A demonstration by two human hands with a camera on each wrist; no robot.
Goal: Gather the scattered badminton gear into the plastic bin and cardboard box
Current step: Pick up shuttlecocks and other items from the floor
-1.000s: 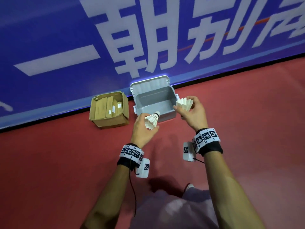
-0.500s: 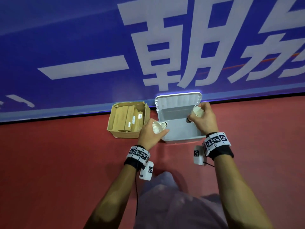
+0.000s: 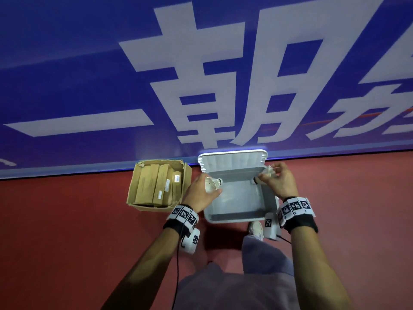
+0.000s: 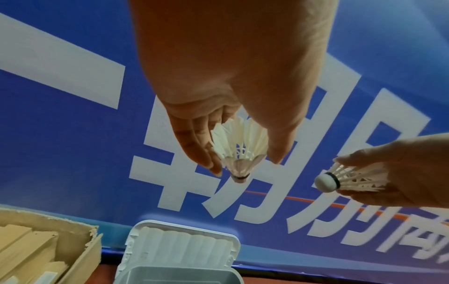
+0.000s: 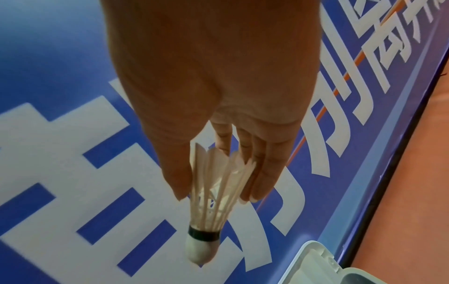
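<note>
My left hand [image 3: 202, 191] pinches a white feather shuttlecock [image 3: 213, 183] by its skirt, cork pointing over the left rim of the grey plastic bin [image 3: 232, 217]. The left wrist view shows that shuttlecock [image 4: 239, 151] between thumb and fingers of the left hand [image 4: 243, 163]. My right hand [image 3: 277, 183] holds a second shuttlecock [image 3: 264, 174] over the bin's right rim. In the right wrist view this shuttlecock [image 5: 211, 201] hangs cork down from the right hand [image 5: 213, 196]. The bin's lid [image 3: 232, 161] stands open against the wall. The cardboard box [image 3: 159, 185] sits left of the bin.
Several long tan cartons [image 3: 154, 184] fill the cardboard box. A blue banner [image 3: 201, 74] with large white characters rises right behind both containers. Red court floor [image 3: 67, 231] spreads around them. My shoe [image 3: 256, 229] stands just in front of the bin.
Both hands have carried their shuttlecocks forward from in front of the bin to above its opening, and the view has come closer to the bin and box.
</note>
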